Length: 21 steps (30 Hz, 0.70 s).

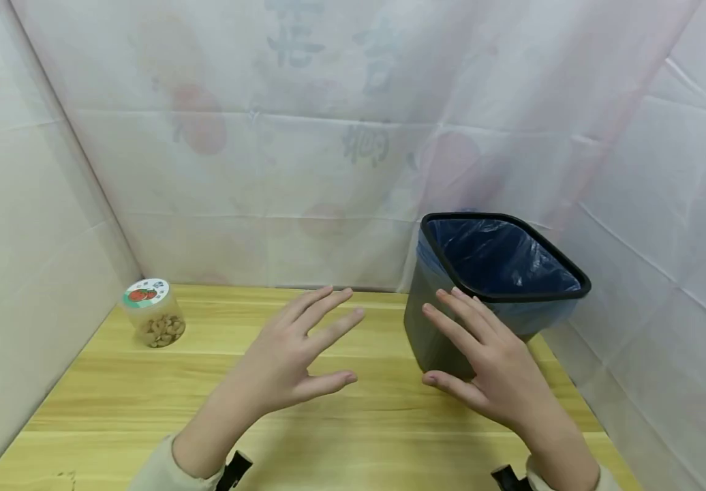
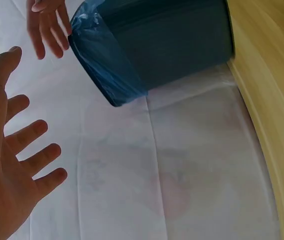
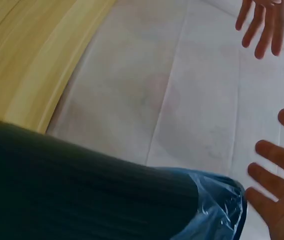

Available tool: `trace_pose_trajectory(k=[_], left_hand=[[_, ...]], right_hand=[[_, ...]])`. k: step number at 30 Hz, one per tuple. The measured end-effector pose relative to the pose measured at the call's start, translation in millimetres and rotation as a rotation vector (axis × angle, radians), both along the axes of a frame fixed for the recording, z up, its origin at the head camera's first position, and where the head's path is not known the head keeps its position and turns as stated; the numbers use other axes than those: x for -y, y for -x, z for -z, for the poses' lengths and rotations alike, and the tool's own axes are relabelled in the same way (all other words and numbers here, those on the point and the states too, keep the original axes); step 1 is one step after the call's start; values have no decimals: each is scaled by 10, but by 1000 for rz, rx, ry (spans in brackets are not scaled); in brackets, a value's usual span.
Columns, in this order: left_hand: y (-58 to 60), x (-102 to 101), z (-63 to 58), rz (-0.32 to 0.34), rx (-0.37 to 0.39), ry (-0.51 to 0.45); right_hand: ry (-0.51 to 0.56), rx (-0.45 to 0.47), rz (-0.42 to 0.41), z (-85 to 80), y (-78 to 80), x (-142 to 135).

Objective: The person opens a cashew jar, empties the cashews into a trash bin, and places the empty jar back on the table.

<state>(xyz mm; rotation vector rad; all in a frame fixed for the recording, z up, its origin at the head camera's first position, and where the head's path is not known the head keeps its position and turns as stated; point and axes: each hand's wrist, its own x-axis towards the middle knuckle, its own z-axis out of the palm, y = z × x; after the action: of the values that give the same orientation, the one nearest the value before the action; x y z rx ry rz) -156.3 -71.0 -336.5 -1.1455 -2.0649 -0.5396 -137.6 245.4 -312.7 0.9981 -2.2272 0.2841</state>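
My left hand (image 1: 285, 351) hovers over the middle of the table with fingers spread, holding nothing. Opposite it, my right hand (image 1: 490, 354) is also spread and holds nothing; in the head view it overlaps the front of a dark grey trash can (image 1: 420, 327). A blue plastic bag (image 1: 506, 252) lines the can, held under a black rim (image 1: 527, 298). In the right wrist view, the fingertips (image 3: 254, 192) are right by the rim. At the far left of the table stands a clear jar (image 1: 159, 320) of light brown nuts, with a white and green lid picturing red fruit.
Pale wood-grain table (image 1: 175, 402) lies under both hands. A white printed cloth (image 1: 255, 170) hangs along the back edge, and more white cloth walls (image 1: 684, 273) close in the left and right sides. A black strap (image 1: 234, 470) shows at the left wrist.
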Motion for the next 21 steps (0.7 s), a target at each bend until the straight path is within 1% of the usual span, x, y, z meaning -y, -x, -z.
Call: trace_pose_trajectory(k=[5,8,14,21], left_hand=[[31,-142,-88,43,-37,37],[42,-227,-137,61,-60,62],[65,-374,-226,96,-72,97],[110,-506,-295,105,-92,136]], right_hand=[[12,-47,-34,-91,24,-67],[-1,-59,-19,-138,37,-129],[-38,-78,37,-209,68,-267],[-33,-84,73,-271,138,-394]])
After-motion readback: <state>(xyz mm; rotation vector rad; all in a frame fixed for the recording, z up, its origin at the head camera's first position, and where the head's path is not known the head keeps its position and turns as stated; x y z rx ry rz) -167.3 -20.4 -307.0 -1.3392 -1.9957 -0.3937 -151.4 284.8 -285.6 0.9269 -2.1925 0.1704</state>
